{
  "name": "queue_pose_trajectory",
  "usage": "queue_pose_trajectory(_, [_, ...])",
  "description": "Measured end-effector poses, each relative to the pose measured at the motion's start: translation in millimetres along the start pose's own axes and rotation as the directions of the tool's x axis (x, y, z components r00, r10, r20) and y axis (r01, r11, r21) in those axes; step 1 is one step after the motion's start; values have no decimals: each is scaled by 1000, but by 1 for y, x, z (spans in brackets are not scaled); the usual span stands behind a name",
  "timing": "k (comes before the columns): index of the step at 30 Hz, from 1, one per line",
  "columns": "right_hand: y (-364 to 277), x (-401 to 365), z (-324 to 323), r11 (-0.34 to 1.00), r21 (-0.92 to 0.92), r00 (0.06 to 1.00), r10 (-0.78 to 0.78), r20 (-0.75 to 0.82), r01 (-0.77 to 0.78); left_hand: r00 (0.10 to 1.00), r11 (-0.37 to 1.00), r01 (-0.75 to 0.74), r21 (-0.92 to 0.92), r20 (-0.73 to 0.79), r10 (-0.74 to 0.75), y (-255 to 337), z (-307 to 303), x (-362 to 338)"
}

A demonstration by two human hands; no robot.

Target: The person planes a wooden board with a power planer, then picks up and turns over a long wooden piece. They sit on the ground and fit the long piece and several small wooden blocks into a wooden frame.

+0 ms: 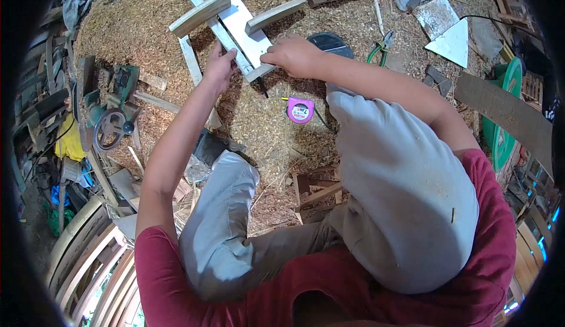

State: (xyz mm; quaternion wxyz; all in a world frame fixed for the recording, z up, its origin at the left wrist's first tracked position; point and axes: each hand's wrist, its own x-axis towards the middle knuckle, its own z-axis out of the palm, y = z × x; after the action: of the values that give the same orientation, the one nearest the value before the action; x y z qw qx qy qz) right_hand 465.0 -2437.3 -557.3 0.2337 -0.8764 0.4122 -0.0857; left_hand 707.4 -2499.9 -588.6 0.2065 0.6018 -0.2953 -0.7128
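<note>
A wooden frame of pale strips and a white board point(238, 18) lies on the shavings at the top centre, with short crosspieces standing across it. My left hand point(220, 67) is closed at the left edge of a long pale strip point(222, 32), near its lower end. On the right, my right hand point(289, 55) has its fingers pressed on the short end crosspiece point(260, 72) and the board's lower corner. A thin dark tool point(262, 87) sticks out below the frame's end. Below my right hand sits a pink tape measure point(300, 110).
Green-handled pliers point(380, 50) and white offcuts point(450, 41) lie at the upper right. A green round basin point(503, 118) stands at the far right. On the left is a machine with a handwheel point(110, 130). Wood scraps lie near my knees.
</note>
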Motion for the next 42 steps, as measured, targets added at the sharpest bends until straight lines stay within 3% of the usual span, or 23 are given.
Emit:
queue_pose_trajectory(25, [-5,-4,-6,999,-30,1000,21,11,-21,1000,1000,21,-4,-23,-21,0,3,-2])
queue_pose_trajectory(31, [-22,6,2,999,-50,995,-19,-94,14,1000,1000,-2,-8,-18,2,2,7,-5])
queue_pose_trajectory(35, [-37,20,11,982,-157,956,-139,-258,100,999,999,-34,-11,-30,34,-10,2,7])
queue_pose_trajectory(39, [-43,27,17,958,-282,947,-136,-292,51,1000,998,-18,56,0,18,-10,-3,9])
queue_pose_trajectory(42, [-44,29,15,964,-264,960,-107,-258,37,999,996,35,85,-44,-32,-2,1,2])
